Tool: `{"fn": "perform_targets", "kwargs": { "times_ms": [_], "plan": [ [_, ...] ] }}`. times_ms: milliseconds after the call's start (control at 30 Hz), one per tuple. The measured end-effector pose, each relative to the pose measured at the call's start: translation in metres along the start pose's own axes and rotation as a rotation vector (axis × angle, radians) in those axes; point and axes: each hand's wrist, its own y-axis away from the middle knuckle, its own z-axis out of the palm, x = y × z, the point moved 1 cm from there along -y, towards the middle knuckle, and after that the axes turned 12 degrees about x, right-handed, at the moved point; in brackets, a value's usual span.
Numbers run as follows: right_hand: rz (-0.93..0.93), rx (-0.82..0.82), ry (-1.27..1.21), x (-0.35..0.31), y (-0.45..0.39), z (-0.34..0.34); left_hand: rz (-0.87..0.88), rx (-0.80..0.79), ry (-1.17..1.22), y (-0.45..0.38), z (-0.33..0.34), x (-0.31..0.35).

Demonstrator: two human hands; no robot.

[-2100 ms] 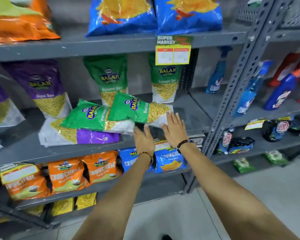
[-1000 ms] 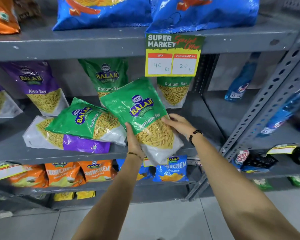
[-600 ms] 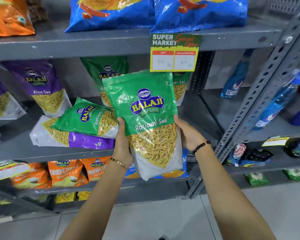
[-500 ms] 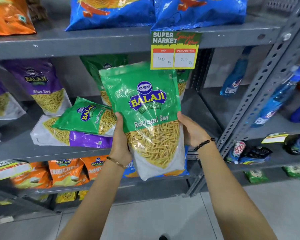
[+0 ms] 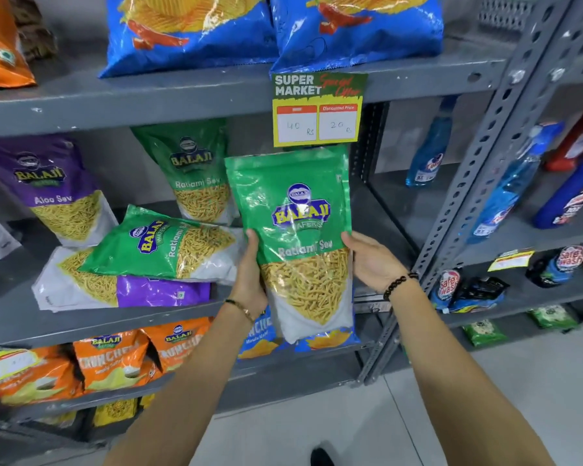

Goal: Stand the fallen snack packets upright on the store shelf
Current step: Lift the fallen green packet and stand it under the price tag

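The left hand (image 5: 249,274) grips the left edge of a green packet (image 5: 297,237), thumb on the front and fingers behind; the right hand (image 5: 371,260) closes on its right edge the same way. Between them the packet hangs upright in the air, in front of the middle shelf (image 5: 398,210) and not yet resting on it, its top just below the price tag (image 5: 318,111).

To the left, a second green packet (image 5: 162,245) lies flat on its side, stacked on a purple packet (image 5: 122,290) that also lies flat near the shelf's front edge. Farther back, a standing green packet (image 5: 196,176) and a standing purple packet (image 5: 54,190) lean against the rear.

The step in hand looks like carrying the first fallen packet to its spot. The next move calls for pushing it back over the bare shelf on the right, setting its bottom down flat, and letting go only once it stays up. The two flat packets are left to do.
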Motion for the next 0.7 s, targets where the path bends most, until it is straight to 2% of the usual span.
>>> {"fn": "perform_targets", "kwargs": {
  "times_ms": [100,400,567,700],
  "plan": [
    [-0.084,0.140,-0.036,-0.005,-0.024,-0.020,-0.011,0.017,-0.070,-0.031,0.024,-0.004],
    [-0.242,0.335,0.001,-0.065,-0.088,-0.038,0.213,-0.097,-0.278,-0.103,0.095,0.011],
    [-0.216,0.339,-0.023,-0.058,-0.107,-0.051,0.224,-0.104,-0.347,-0.112,0.087,0.002],
    [-0.193,0.413,-0.037,-0.053,-0.101,-0.051,0.205,-0.010,-0.347,-0.112,0.075,-0.004]
  ]
}}
